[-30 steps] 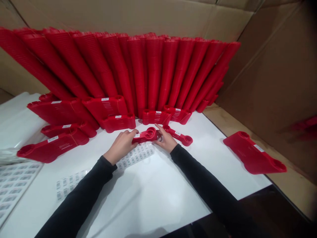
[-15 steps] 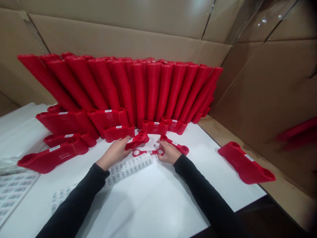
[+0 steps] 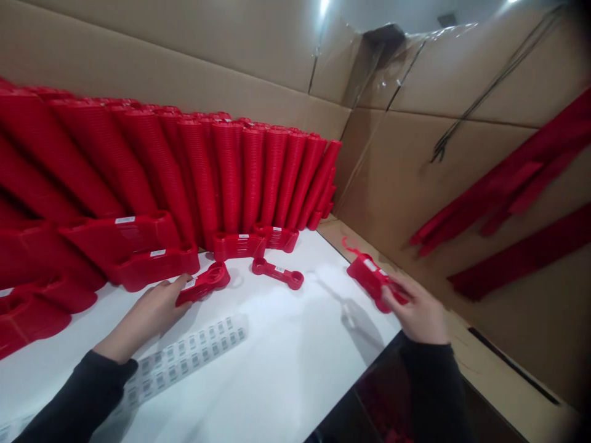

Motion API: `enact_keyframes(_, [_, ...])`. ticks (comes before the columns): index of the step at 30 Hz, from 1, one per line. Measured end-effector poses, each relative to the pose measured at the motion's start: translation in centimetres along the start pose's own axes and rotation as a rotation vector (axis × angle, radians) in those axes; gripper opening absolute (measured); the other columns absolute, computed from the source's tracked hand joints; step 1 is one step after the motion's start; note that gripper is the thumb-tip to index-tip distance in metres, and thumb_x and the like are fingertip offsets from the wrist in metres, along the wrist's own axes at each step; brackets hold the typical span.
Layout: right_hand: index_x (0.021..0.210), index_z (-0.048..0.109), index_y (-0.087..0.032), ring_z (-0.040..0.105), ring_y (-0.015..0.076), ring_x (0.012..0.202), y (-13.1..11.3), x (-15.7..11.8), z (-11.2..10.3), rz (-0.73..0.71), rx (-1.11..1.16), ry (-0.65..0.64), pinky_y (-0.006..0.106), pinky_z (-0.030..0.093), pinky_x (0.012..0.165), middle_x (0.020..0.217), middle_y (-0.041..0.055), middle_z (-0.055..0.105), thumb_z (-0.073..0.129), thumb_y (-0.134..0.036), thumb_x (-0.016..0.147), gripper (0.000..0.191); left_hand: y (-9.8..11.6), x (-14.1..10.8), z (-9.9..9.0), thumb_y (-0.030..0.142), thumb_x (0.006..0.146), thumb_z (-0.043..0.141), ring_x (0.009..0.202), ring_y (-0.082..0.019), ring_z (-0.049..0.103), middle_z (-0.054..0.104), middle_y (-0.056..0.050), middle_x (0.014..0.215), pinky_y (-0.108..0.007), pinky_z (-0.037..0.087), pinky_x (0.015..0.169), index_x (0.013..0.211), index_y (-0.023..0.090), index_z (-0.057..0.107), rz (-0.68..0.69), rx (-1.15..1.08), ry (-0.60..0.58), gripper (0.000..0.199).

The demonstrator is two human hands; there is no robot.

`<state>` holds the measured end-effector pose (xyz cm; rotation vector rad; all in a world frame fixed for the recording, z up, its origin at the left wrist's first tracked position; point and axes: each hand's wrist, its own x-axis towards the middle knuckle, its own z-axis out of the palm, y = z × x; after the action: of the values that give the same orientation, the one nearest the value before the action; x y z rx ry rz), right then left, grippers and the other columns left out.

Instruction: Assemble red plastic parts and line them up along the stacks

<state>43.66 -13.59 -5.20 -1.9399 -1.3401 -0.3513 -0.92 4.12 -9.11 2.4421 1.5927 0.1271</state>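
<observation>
Fingers (image 3: 178, 286) of the left hand (image 3: 148, 314) were pinched on the near end of a small stack of red plastic pieces (image 3: 203, 283), which lay flat on the white table (image 3: 286, 357) just above a strip of barcode labels (image 3: 194, 347). Right hand (image 3: 418, 314) reached out over the table's right edge, fingers closed round the near end of a thicker red bundle (image 3: 372, 277), a thin single piece sticking up at its far end.

Judgement: the added piece wants squaring to the bundle, rings aligned, before letting go.

Pose: left forearm low and angled in from the lower left, palm down; right arm stretched forward, wrist bent, black sleeve to the wrist. A lone red piece (image 3: 277, 272) lay between them, and tall leaning red stacks (image 3: 221, 172) stood behind.
</observation>
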Motion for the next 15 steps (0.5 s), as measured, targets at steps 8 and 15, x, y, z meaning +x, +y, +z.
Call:
enact_keyframes(8, [0.092,0.067,-0.015,0.063,0.0254,0.079,5.9,1.4,0.5,0.203,-0.235,-0.060,0.035,0.048,0.072,0.090,0.0104,0.067,0.049,-0.042,0.067,0.041,0.0,-0.1,0.0,0.035,0.077,0.043,0.094,-0.033,0.060,0.063,-0.016,0.104,-0.034,0.045,0.071,0.123,0.015,0.041,0.007,-0.009,-0.011,0.050])
enact_keyframes(15, [0.094,0.067,-0.012,0.063,0.0237,0.069,6.3,1.1,-0.1,0.282,-0.229,-0.151,0.034,0.049,0.065,0.087,0.0112,0.068,0.050,-0.044,0.064,0.047,0.2,-0.2,-0.1,0.039,0.076,0.042,0.089,-0.035,0.061,0.064,-0.017,0.097,-0.036,0.045,0.068,0.120,0.015,0.045,-0.016,0.022,-0.013,0.050])
